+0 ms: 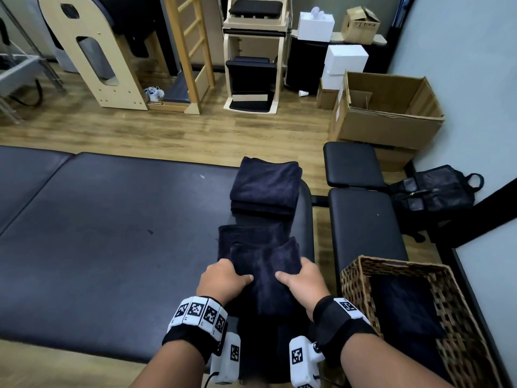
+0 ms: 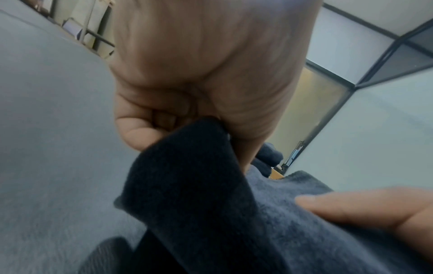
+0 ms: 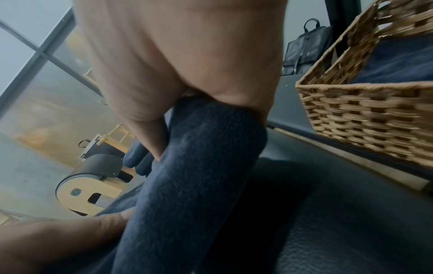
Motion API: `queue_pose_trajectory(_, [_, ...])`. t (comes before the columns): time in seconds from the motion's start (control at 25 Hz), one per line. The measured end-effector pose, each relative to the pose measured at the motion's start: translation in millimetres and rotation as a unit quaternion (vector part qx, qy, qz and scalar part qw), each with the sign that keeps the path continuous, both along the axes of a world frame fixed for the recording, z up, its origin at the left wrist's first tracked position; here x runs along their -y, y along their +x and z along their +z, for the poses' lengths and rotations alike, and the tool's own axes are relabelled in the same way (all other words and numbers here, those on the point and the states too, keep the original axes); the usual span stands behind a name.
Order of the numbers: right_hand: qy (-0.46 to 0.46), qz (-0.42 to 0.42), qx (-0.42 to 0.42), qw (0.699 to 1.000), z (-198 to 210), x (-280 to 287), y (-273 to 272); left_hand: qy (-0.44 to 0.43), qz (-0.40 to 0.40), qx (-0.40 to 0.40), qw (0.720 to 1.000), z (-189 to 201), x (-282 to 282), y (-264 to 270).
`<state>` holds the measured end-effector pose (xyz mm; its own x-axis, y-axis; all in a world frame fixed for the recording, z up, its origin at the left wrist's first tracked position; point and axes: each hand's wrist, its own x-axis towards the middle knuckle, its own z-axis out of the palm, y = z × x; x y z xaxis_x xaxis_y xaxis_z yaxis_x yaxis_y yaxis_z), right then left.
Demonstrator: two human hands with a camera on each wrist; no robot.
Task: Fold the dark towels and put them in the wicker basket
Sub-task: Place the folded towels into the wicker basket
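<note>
Left hand (image 1: 223, 278) and right hand (image 1: 303, 281), nearest the lens, each grasp one side of a plush dark towel (image 1: 265, 273), thumbs on top; the fingers are hidden beneath the nap. The towel lies on the padded black table (image 1: 112, 233), left of the wicker basket (image 1: 361, 278). Beyond it sits a folded stack (image 1: 265, 189). Dark cloth lines the woven, rectangular basket's interior, contents indistinct.

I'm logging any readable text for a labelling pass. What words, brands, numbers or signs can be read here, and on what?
No readable words, brands or numbers in any view.
Wrist bands: square black-and-white coded markers only, no letters.
Wrist cameras: the same kind of coded marker, no text.
Large cardboard box: no print that can be read.
White boxes: plain faces.
Small cardboard box: any marks too small to read.
</note>
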<state>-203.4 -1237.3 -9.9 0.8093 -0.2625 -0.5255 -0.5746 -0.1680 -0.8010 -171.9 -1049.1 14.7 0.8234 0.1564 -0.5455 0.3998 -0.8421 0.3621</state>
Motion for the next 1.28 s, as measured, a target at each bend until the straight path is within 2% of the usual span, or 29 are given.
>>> queue_pose_trajectory(0.28, [-0.001,-0.046,0.02,0.999,8,42,-30,-0.111,0.019,-0.017,0.994,2,43,-11])
queue_pose_trajectory(0.48, [-0.009,-0.11,0.033,0.993,12,91,-57,-0.162,-0.034,-0.037,0.986,-15,95,-8])
queue_pose_trajectory(0.72, [0.007,-0.246,0.028,0.969,1,168,-106,-0.188,-0.148,-0.055,0.969,-15,200,-17])
queue_pose_trajectory(0.96, [0.069,-0.41,-0.038,0.909,-37,248,-178,-0.157,-0.3,-0.105,0.935,-49,332,-39])
queue_pose_trajectory(1.12, [0.098,-0.516,-0.098,0.845,-84,273,-214,-0.102,-0.435,-0.095,0.89,-89,410,-58])
queue_pose_trajectory(1.28, [0.124,-0.597,-0.159,0.777,-131,291,-231,-0.059,-0.501,-0.138,0.853,-152,467,-75])
